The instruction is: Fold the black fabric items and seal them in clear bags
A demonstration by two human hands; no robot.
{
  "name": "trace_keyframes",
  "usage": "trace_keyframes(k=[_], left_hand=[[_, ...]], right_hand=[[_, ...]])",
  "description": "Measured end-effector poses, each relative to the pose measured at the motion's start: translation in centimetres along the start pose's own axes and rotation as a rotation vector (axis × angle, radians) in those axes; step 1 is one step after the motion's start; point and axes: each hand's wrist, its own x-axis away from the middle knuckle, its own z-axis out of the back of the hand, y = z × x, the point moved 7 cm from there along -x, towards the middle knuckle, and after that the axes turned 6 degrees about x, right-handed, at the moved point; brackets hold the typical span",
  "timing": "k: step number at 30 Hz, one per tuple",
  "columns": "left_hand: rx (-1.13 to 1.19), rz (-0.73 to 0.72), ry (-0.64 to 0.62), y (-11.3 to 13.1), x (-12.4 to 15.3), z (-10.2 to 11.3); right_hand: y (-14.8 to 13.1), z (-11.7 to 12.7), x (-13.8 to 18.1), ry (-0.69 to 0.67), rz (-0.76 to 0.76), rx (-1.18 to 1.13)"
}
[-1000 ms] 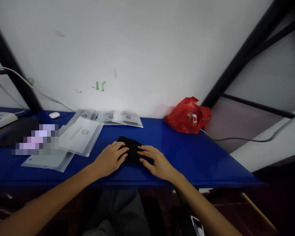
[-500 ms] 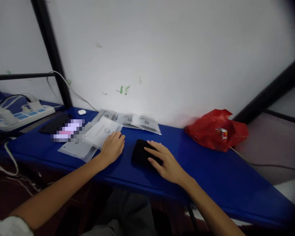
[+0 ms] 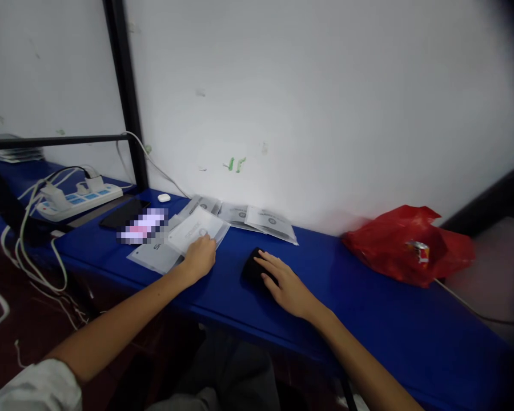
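My left hand (image 3: pixel 200 257) is curled closed at the lower right edge of a frosted white plastic bag (image 3: pixel 193 230). Its fingertips are tucked out of sight, so whether they grip the bag's edge is hidden. Beneath that bag lies another printed frosted bag (image 3: pixel 152 256). On the blue tabletop, my right hand (image 3: pixel 288 286) rests with fingers extended across a black, soft-looking object (image 3: pixel 251 268), perhaps a pouch. The hand covers much of this object.
Several more printed bags (image 3: pixel 272 222) lie along the wall. A phone with a blurred screen (image 3: pixel 143 226), a white earbud case (image 3: pixel 164 198) and a power strip (image 3: pixel 79 201) with cables are at left. A red plastic bag (image 3: pixel 394 245) lies at right.
The view has turned left, shifting the scene rightward. My left hand has moved slightly left relative to the bag, and its fingers have curled in. My right hand stays on the black object.
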Motion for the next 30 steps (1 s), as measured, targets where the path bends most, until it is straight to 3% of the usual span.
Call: trace_keyframes(k=[5,10,14,17,20,24,27,30], left_hand=[[-0.028,-0.011,-0.040,0.9,0.3,-0.1],[-0.056,-0.181,-0.054,4.8,1.9,-0.3],[-0.151,-0.341,0.020,8.0,3.2,1.1],[-0.167,-0.389,0.104,9.0,3.4,2.4],[-0.134,-0.428,0.205,9.3,3.3,3.4],[-0.090,-0.478,0.229,9.7,3.4,3.8],[-0.042,-0.496,0.190,10.2,3.6,3.8],[0.037,-0.506,0.184,10.3,3.9,3.8]], right_hand=[[2.1,0.4,1.1,0.035,-0.095,0.023],[4.8,2.1,3.8,0.022,-0.247,0.116],[6.8,3.6,6.7,0.014,-0.398,0.217],[7.1,5.0,8.2,0.080,-0.461,0.298],[4.6,6.8,8.5,0.266,-0.394,0.359],[-2.2,7.8,7.4,0.437,-0.074,0.274],[-6.4,6.6,6.0,0.323,0.100,0.196],[-7.3,4.6,4.6,0.136,0.078,0.185]])
